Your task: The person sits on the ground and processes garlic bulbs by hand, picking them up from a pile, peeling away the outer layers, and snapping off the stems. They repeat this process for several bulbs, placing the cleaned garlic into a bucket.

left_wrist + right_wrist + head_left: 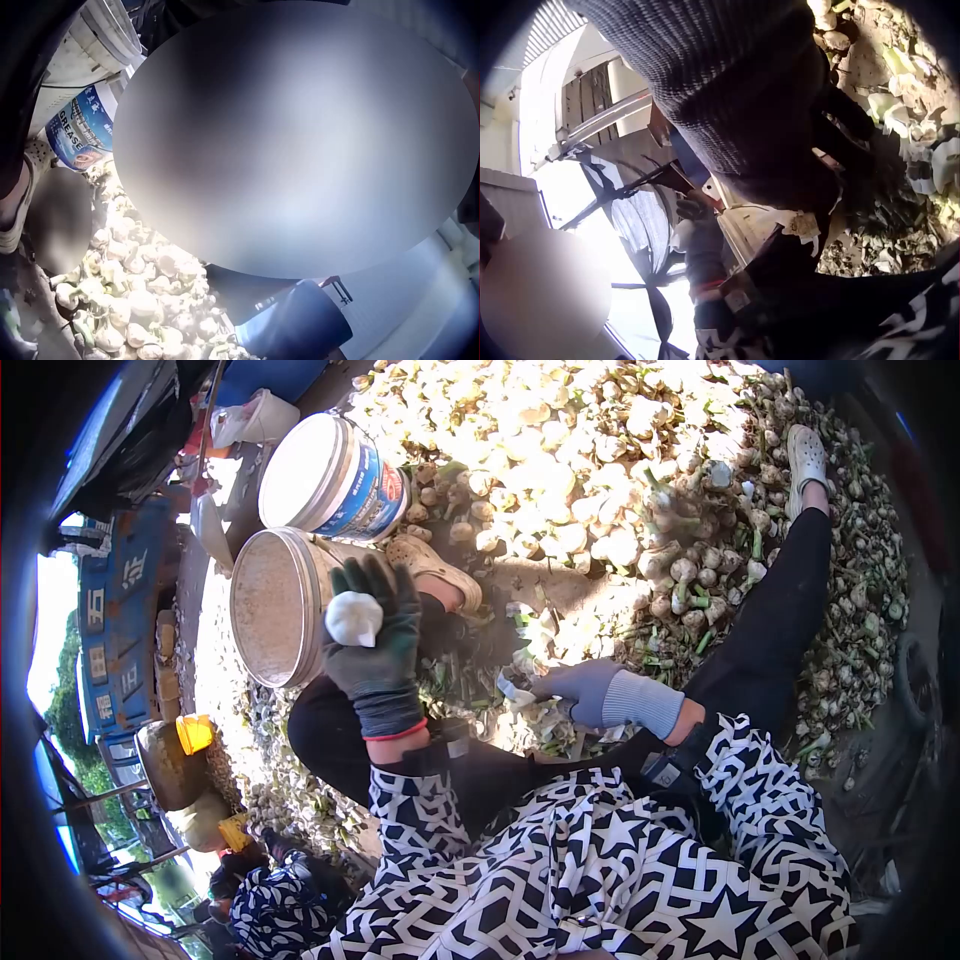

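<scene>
My left hand (375, 640), in a dark green coated glove with a red cuff edge, is raised beside the white bucket (262, 610). Its fingers are spread and straight, and a white garlic bulb (353, 620) overlaps the palm near the thumb. On the other side, my right hand (590, 692) wears a grey knit glove, its fingers bent around a small pale piece (515, 690) whose kind is unclear. The right wrist view shows a beige, rough-ended bit (804, 225) by that hand's dark fingers. Blur covers much of the left wrist view.
A lidded bucket (325, 475) with a blue label stands behind the white one. A large heap of garlic (560, 470) spreads ahead, with trimmings (480, 700) between the legs. Two feet in beige clogs (435, 568) flank the heap. Another person in a patterned head covering (280, 905) sits at lower left.
</scene>
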{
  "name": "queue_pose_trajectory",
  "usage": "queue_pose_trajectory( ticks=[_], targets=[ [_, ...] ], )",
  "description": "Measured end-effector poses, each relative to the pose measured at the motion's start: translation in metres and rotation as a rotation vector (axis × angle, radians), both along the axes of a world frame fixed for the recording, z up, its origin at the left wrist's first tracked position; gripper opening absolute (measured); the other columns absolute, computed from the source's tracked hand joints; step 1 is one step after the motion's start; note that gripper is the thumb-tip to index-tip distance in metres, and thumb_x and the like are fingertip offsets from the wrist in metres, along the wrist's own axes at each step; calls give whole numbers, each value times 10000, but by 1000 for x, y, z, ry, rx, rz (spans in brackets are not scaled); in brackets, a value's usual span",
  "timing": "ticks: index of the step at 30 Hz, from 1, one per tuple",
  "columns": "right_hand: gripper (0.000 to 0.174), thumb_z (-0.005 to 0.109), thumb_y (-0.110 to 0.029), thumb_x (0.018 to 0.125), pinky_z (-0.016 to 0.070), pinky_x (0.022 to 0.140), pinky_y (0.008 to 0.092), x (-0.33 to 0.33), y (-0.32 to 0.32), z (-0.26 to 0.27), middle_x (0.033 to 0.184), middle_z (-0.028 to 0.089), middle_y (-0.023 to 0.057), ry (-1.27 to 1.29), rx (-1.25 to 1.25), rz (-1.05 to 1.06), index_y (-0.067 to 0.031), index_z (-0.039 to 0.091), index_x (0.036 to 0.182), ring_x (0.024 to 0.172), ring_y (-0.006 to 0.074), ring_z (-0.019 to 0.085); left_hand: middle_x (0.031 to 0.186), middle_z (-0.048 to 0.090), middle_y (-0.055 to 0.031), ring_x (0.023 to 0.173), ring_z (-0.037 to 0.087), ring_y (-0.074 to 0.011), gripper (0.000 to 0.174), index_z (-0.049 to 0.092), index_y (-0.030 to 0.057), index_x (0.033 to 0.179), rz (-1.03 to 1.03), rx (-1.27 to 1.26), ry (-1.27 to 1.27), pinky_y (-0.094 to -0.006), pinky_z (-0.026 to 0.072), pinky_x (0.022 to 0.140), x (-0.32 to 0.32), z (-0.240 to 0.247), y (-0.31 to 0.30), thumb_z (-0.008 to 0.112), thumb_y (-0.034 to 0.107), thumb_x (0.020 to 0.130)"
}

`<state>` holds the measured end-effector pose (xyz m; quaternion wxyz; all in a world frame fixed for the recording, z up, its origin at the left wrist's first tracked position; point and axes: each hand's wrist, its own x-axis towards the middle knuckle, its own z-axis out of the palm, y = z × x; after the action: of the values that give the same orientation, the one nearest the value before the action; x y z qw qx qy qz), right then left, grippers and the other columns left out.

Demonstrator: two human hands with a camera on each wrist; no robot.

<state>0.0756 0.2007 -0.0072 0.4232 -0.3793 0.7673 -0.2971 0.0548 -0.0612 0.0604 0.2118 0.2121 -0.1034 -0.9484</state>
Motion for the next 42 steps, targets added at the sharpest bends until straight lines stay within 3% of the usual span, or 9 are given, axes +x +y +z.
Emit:
queue_pose_trajectory(
  ticks=[3,9,19,21,23,31,34,39,42],
  targets=[
    [401,560,-189,814,503,817,418,-25,11,-48,1185,580,116,236,323,-70,-154,543,1213,969,321,629,1491,272,-229,1381,265,-394,838,208,-58,1423,34,-111,246,-581,174,1131,6,30,-53,380,566,890],
    [257,566,-282,830,525,693,445,-143,-34,-106,936,684,108,545,666,-376,-106,677,981,854,271,678,1380,450,-166,1229,478,-324,734,355,36,1396,-366,-55,-252,-486,367,1035,-6,-24,9,507,543,887],
    [272,554,-289,871,497,703,480,-192,-35,-176,894,695,127,863,296,-460,-52,663,946,772,333,656,1172,585,-119,1068,582,-215,512,466,19,1300,-723,-609,-380,-345,486,893,-22,-96,58,630,304,908],
    [303,628,-338,852,509,568,387,-197,-6,-193,732,665,91,587,94,-490,-51,662,944,615,278,640,1215,555,-135,1102,557,-225,612,426,10,1330,-643,-1522,-422,-338,460,927,-18,-123,73,705,269,851],
    [232,661,-258,888,460,453,241,-154,-5,-85,623,602,37,-494,-244,-902,-27,648,863,515,95,560,1229,537,-163,1126,539,-240,704,400,8,1350,-548,-1762,-472,-344,439,955,-16,-103,88,762,226,787],
    [233,629,-194,919,397,504,188,-62,0,6,745,622,-19,-210,-476,-1051,-18,658,1070,588,23,496,1246,546,-201,1149,558,-309,728,414,16,1347,-420,-1955,-95,-380,452,959,13,-53,113,781,190,743],
    [234,605,-170,929,372,470,187,-48,11,17,717,612,-13,-298,-463,-1052,-22,651,1105,541,24,472,1249,547,-189,1157,554,-293,733,407,10,1354,-390,-1934,-42,-379,450,964,21,-46,109,779,184,746],
    [241,603,-148,919,338,434,189,-36,31,34,678,589,-17,-457,-653,-971,-12,626,1118,491,30,449,1219,558,-153,1066,605,-224,720,334,4,1389,-945,-601,168,-321,510,878,36,-24,88,732,185,817],
    [393,607,-93,875,531,709,276,-28,28,48,983,665,112,-1155,-1047,-796,42,525,1235,824,174,656,1148,599,-120,1005,625,-221,494,439,5,1306,-786,-1791,192,-326,525,836,44,-26,87,614,244,910]
  ],
)
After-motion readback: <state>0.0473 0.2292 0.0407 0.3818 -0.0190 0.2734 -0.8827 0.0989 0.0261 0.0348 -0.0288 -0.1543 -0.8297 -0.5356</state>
